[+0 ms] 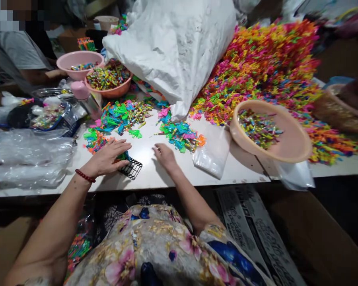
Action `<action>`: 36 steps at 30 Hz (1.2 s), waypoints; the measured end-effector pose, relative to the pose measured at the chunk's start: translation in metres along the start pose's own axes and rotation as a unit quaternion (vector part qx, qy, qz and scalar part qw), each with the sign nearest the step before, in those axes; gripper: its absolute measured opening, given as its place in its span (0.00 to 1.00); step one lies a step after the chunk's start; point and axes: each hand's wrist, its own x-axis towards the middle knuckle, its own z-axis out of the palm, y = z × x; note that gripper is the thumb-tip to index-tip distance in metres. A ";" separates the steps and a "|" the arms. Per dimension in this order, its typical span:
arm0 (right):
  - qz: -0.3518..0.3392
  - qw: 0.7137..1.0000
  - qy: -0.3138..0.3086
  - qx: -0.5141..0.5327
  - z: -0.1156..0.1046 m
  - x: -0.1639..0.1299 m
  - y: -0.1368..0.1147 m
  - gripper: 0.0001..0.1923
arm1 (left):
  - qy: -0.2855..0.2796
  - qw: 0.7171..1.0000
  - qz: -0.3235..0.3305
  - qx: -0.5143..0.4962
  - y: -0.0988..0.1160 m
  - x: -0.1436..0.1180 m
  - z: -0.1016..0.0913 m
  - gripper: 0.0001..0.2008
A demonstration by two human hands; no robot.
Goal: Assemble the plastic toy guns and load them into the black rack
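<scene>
My left hand [109, 156] lies palm down with its fingers apart, over a small pile of colourful plastic pieces and the edge of a black plastic grid [133, 168]. Some blue pieces show beneath its fingertips. My right hand [164, 154] is to the right of the grid, just above the white table [149, 176]. Its fingers are curled together, and whatever may be in them is too small to make out. Beyond it sits a small heap of blue, green and pink plastic pieces [180, 135]. A larger heap [116, 116] spreads beyond my left hand.
A peach basin [295, 139] of small wrapped pieces stands at right, beside clear plastic bags [213, 149]. Behind are a white sack [173, 47] and a big colourful pile [265, 63]. At left are an orange basin [116, 93], a pink-capped bottle [86, 99] and another person's arm [35, 75].
</scene>
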 end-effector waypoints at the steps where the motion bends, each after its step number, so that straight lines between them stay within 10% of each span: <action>1: 0.052 0.997 0.033 -0.040 -0.015 0.013 0.014 0.12 | -0.002 1.000 -0.001 0.004 0.002 0.000 0.000 0.29; 6: 0.183 0.969 0.082 -0.146 -0.056 0.071 0.050 0.19 | 0.007 0.996 -0.023 0.080 0.020 0.005 0.005 0.34; 23: 0.274 0.954 0.077 -0.096 -0.048 0.087 0.052 0.17 | -0.027 0.997 -0.013 0.077 0.023 -0.003 0.002 0.33; 29: 0.257 0.946 0.139 0.142 -0.045 0.064 0.045 0.14 | -0.006 0.989 -0.033 0.144 0.029 -0.005 0.008 0.41; 36: 0.207 0.869 -0.042 0.447 -0.005 0.026 -0.004 0.15 | -0.025 0.991 -0.047 0.126 0.032 0.000 0.005 0.31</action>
